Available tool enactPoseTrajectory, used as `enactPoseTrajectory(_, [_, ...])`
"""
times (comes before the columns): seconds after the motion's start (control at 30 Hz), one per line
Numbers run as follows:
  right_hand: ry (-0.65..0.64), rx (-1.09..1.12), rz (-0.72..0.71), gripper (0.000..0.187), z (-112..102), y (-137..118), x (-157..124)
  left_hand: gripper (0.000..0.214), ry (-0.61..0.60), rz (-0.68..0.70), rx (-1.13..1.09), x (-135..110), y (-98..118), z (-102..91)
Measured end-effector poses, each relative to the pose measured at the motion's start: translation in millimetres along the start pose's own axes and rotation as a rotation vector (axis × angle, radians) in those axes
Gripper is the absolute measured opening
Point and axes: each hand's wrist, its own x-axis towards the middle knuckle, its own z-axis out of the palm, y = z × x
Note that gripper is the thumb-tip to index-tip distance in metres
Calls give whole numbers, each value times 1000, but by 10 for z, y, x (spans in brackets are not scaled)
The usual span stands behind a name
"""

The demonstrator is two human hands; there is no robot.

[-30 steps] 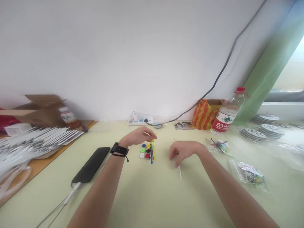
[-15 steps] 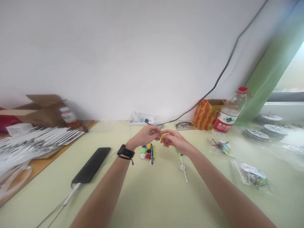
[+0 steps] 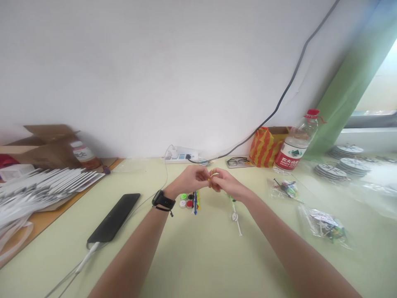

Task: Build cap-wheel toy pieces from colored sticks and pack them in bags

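My left hand [image 3: 190, 179] and my right hand [image 3: 226, 183] meet above the pale green table [image 3: 198, 256], fingers pinched together on a small yellow piece [image 3: 211, 176] between them. A black watch sits on my left wrist [image 3: 163, 201]. Just below the hands lie several small coloured caps [image 3: 186, 200] and a bundle of thin coloured sticks [image 3: 195, 200]. A white stick with a small round piece on it [image 3: 235, 217] lies under my right wrist, with a green stick beside it.
A black phone [image 3: 113, 218] on a white cable lies at left. White flat packs [image 3: 40, 186] and a cardboard box [image 3: 46, 145] fill the far left. A power strip [image 3: 181, 156], glasses [image 3: 237, 162], striped bag [image 3: 263, 147], water bottle [image 3: 294, 145], plastic bags of parts [image 3: 322, 225] and stacked discs [image 3: 330, 171] stand behind and right.
My right hand has risen from the table to meet my left hand, which lifted the yellow piece from the caps. The white stick now lies free on the table.
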Motion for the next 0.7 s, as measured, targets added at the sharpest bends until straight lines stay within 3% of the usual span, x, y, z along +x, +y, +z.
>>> enactPoseTrajectory(0.13, [131, -378, 68, 27, -14, 76, 29, 14, 10, -48, 51, -5, -86, 41])
enactPoseTrajectory(0.27, [121, -697, 117, 31, -127, 122, 33, 22, -44, -76, 149, -12, -229, 67])
enactPoseTrajectory(0.37, [176, -803, 145, 25, -274, 104, 4, 32, -111, -101, 236, -18, -351, 47])
enactPoseTrajectory(0.5, [226, -964, 234, 13, -447, 55, -49, 25, -141, -165, 302, -30, -462, -1])
enactPoseTrajectory(0.7, [237, -1068, 288, 15, -467, 52, -59, 28, -103, -133, 378, -34, -467, -5])
